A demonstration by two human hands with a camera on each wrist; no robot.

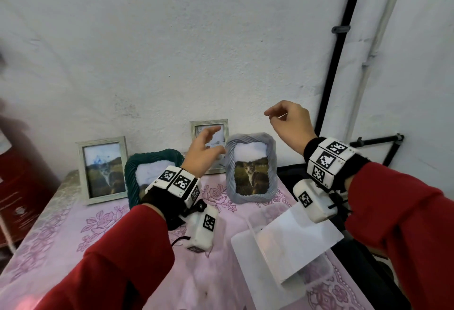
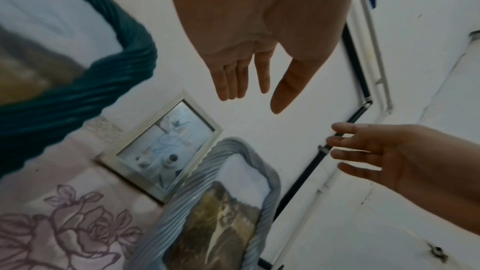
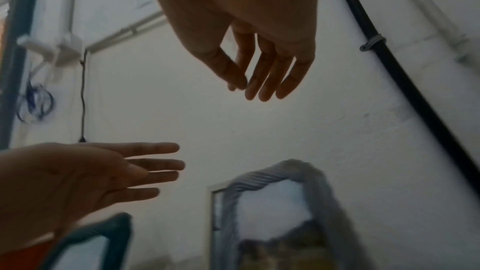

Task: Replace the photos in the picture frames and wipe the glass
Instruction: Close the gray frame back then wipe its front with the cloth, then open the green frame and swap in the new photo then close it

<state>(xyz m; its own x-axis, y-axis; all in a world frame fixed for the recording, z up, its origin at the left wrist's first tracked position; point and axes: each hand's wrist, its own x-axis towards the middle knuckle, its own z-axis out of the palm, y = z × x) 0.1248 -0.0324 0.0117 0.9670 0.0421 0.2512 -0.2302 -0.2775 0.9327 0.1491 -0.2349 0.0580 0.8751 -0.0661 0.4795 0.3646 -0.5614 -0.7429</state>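
Note:
Several picture frames stand at the back of the table. A grey ribbed frame (image 1: 251, 168) holds a cat photo, and a dark green ribbed frame (image 1: 147, 169) stands left of it. A silver frame (image 1: 103, 169) is at the far left, and a smaller silver frame (image 1: 210, 135) leans on the wall behind. My left hand (image 1: 206, 150) hovers with straight fingers in front of the small silver frame and holds nothing. My right hand (image 1: 287, 123) is raised above the grey frame, its fingers relaxed and empty. In the left wrist view the grey frame (image 2: 213, 208) lies below my left hand (image 2: 249, 81).
A clear plastic box (image 1: 282, 253) with white sheets (image 1: 302, 233) sits at the front right of the table. The pink flowered cloth (image 1: 73, 231) covers the table. A black pole (image 1: 339, 46) runs up the white wall at the right. Something red (image 1: 22, 177) is at the left edge.

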